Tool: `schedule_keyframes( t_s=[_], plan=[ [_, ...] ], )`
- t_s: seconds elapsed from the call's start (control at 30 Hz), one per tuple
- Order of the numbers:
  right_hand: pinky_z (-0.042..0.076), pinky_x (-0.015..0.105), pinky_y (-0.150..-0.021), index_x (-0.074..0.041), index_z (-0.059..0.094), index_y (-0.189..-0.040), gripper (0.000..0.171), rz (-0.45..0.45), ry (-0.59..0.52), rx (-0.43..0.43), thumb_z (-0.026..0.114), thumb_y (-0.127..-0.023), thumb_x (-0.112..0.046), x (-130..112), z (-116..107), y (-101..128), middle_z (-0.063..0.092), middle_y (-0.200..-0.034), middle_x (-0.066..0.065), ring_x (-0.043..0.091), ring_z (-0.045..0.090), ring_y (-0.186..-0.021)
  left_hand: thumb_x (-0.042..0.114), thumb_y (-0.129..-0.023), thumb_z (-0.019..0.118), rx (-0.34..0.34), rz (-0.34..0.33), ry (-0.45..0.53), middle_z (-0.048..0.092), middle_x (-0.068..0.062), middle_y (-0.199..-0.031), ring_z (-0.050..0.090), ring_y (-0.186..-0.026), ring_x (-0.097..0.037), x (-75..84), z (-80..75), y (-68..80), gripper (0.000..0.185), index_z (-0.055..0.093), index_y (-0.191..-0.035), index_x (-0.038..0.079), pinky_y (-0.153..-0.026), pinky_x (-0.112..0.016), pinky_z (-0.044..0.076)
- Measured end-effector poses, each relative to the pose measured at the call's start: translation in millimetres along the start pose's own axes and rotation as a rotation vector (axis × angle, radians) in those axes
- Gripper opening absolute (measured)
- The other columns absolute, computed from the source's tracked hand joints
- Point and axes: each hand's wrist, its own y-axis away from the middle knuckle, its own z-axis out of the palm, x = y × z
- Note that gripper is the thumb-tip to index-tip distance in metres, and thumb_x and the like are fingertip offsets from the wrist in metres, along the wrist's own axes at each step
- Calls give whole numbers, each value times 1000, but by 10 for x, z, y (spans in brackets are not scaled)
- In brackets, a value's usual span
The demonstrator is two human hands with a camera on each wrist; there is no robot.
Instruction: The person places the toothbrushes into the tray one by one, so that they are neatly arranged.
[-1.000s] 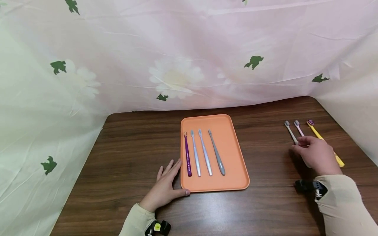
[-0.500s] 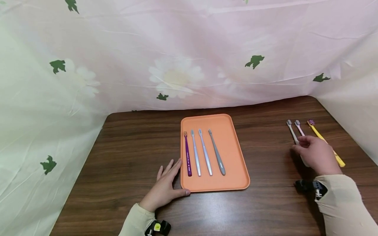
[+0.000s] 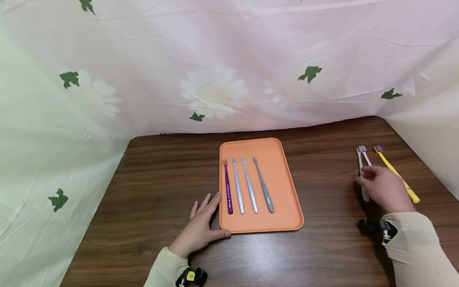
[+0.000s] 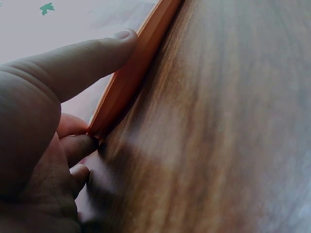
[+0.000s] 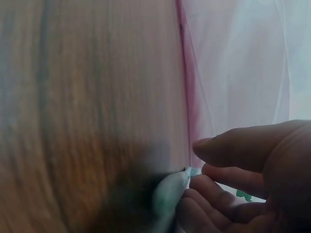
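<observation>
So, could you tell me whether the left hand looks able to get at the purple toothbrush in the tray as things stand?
Probably yes. The left hand rests against the orange tray's near left corner, and the purple toothbrush lies nearest that edge with nothing over it.

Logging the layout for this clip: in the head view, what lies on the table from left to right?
left hand → purple toothbrush → pale blue toothbrush → second pale blue toothbrush → grey toothbrush, all four on the orange tray → right hand → yellow toothbrush.
</observation>
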Motion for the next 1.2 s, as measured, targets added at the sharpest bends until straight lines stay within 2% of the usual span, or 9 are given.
schedule_keyframes(
  t_s=[0.37,0.7,1.03,1.2],
  plan=[
    [51,46,-62,20,53,-122,47,-6,18,-40,70,-90,-11,-3,15,-10,64,-101,35,37,64,-81,40,-79,85,3,3,4,27,-4,-164,10,-154,-29,-2,1,1,105,26,-161,13,-120,-56,-7],
    [49,57,-71,19,55,-120,47,19,52,-76,71,-90,-14,-18,29,-7,61,-111,39,48,61,-91,42,-79,85,7,9,-2,27,-3,-164,10,-154,-28,-12,6,-2,105,26,-161,14,-120,-56,-7],
    [50,48,-64,17,59,-118,45,-17,33,-73,71,-89,-15,-52,42,-2,65,-103,34,39,64,-82,41,-79,85,1,0,3,27,-3,-164,9,-154,-28,0,0,-1,105,25,-161,14,-120,-56,-7],
    [50,49,-65,16,60,-118,45,-58,37,-55,72,-88,-15,-127,63,12,67,-102,33,39,65,-82,41,-79,85,4,1,2,27,-3,-164,10,-154,-28,-8,3,-4,105,25,-161,14,-120,-56,-7]
  ],
)
